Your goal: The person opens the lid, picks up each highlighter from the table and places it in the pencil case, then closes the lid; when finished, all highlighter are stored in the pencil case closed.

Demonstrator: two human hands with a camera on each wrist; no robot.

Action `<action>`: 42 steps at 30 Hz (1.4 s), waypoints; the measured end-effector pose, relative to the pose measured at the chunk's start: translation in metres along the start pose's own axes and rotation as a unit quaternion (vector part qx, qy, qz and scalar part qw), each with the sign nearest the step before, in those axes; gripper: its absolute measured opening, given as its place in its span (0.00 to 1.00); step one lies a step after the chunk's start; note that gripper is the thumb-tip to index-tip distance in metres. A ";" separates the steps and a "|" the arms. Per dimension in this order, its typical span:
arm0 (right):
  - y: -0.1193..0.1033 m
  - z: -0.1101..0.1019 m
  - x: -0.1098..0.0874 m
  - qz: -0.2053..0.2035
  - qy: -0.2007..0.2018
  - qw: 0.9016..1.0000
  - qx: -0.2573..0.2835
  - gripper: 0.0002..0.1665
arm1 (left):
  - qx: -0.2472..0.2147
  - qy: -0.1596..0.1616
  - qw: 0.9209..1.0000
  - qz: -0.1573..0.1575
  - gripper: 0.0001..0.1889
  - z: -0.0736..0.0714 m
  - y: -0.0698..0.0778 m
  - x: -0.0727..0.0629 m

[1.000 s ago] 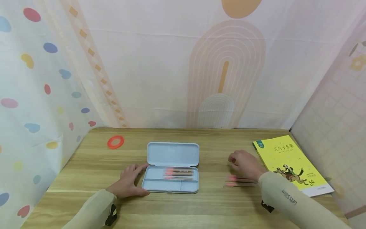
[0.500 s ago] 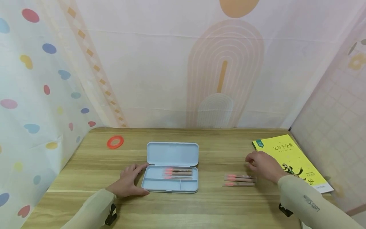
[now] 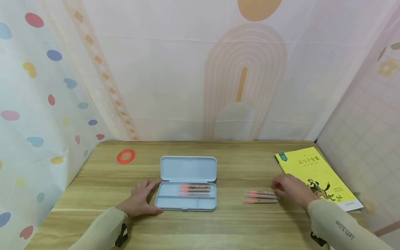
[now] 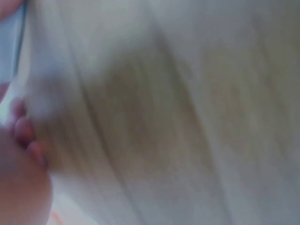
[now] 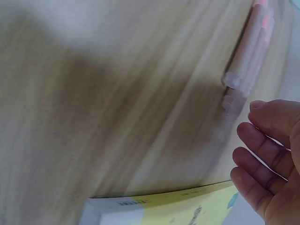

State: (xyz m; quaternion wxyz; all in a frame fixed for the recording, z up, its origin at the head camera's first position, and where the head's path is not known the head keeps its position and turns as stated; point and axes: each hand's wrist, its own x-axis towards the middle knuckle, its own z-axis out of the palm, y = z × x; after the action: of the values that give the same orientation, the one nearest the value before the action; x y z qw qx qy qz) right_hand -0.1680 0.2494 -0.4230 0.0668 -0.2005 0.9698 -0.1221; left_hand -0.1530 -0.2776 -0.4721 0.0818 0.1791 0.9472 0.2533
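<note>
A light blue pencil case (image 3: 175, 201) lies with its lid (image 3: 189, 168) raised. Inside its rear compartment are brown pens (image 3: 195, 190) with pink ends. At the case's left end my left hand (image 3: 141, 199) spans front to back, thumb at the front corner and index finger at the rear corner, gripping it. In the left wrist view that hand is mostly out of frame. More pens (image 3: 260, 200) lie side by side on the table, right of the case. By their right ends is my right hand (image 3: 292, 189), fingers loosely bent. The right wrist view shows its thumb and fingers apart, holding nothing.
A yellow book (image 3: 307, 170) lies at the right of the wooden table (image 3: 231, 225), partly behind the right hand. At the back left is a red ring (image 3: 126, 156). Patterned cloth (image 3: 168, 86) surrounds the table's back and sides.
My right hand has moved right, off from above the loose pens, and then down slightly to beside their right ends. The left hand has stayed at the case.
</note>
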 end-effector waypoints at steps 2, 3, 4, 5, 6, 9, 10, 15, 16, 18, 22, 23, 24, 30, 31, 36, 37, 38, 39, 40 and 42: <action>0.001 0.002 -0.001 0.000 0.000 1.000 0.001 0.05 | -0.002 -0.001 1.000 -0.001 0.53 0.000 0.000 0.000; 0.001 0.003 -0.001 0.001 0.001 1.000 0.000 0.05 | -0.001 0.000 1.000 -0.002 0.53 0.000 0.000 0.000; 0.001 0.004 -0.002 0.001 0.002 1.000 0.000 0.05 | -0.001 0.000 1.000 -0.002 0.53 0.000 0.000 0.000; 0.001 0.005 -0.002 0.004 0.002 1.000 -0.001 0.06 | -0.001 0.000 1.000 -0.001 0.53 0.001 0.000 0.000; 0.001 0.005 -0.002 0.004 0.003 1.000 -0.001 0.06 | 0.000 0.000 1.000 -0.001 0.53 0.001 0.000 0.000; 0.001 0.006 -0.002 0.003 0.006 1.000 -0.007 0.06 | 0.003 0.003 1.000 0.001 0.53 0.001 0.000 0.000; 0.001 0.006 -0.002 0.001 0.007 1.000 -0.009 0.06 | 0.003 0.004 1.000 0.001 0.53 0.001 0.000 0.000; 0.001 0.008 -0.002 0.009 -0.005 1.000 -0.007 0.07 | 0.002 0.006 1.000 0.002 0.53 0.000 0.001 0.000; 0.001 0.009 -0.002 0.012 -0.009 1.000 -0.005 0.07 | 0.003 0.005 1.000 0.001 0.53 0.000 0.001 0.000; 0.001 0.010 -0.002 0.019 -0.016 1.000 0.001 0.07 | 0.002 0.004 1.000 0.001 0.53 0.000 0.002 -0.001; 0.001 0.010 -0.001 0.016 -0.018 1.000 0.003 0.07 | 0.000 0.001 1.000 0.000 0.53 0.000 0.003 -0.001; 0.001 0.010 -0.002 0.014 -0.017 1.000 0.001 0.07 | -0.001 0.002 1.000 0.000 0.53 0.000 0.003 -0.001; 0.001 0.010 -0.002 0.012 -0.015 1.000 0.001 0.07 | -0.001 0.002 1.000 -0.001 0.53 0.000 0.003 -0.001; 0.000 0.007 -0.002 -0.010 0.005 1.000 -0.013 0.07 | 0.001 0.005 1.000 0.004 0.53 0.000 0.002 0.000; 0.000 0.006 -0.001 -0.013 0.008 1.000 -0.016 0.07 | 0.001 0.006 1.000 0.005 0.53 0.000 0.002 0.000; -0.008 0.003 0.004 -0.021 0.007 1.000 -0.017 0.06 | 0.004 0.005 1.000 0.003 0.53 -0.001 0.003 -0.001; -0.010 0.003 0.006 -0.025 0.008 0.999 -0.018 0.06 | 0.003 0.004 1.000 0.001 0.53 -0.001 0.003 -0.001; -0.013 0.003 0.007 -0.028 0.010 0.999 -0.020 0.05 | 0.002 0.002 1.000 0.000 0.53 -0.001 0.003 -0.001; -0.016 0.004 0.009 -0.033 0.013 0.999 -0.023 0.05 | 0.002 0.001 1.000 -0.002 0.53 -0.001 0.004 -0.002; -0.020 0.005 0.012 -0.041 0.020 0.999 -0.029 0.05 | 0.000 0.001 1.000 -0.002 0.53 -0.001 0.004 -0.002; -0.027 0.006 0.016 -0.052 0.026 0.998 -0.033 0.04 | -0.002 -0.001 1.000 -0.003 0.53 -0.001 0.004 -0.002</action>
State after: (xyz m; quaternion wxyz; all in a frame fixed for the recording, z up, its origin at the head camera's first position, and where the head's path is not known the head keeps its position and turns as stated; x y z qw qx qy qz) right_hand -0.1718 0.2174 -0.4229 0.0288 -0.2494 0.9630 -0.0980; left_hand -0.1504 -0.2757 -0.4688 0.0834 0.1761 0.9472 0.2546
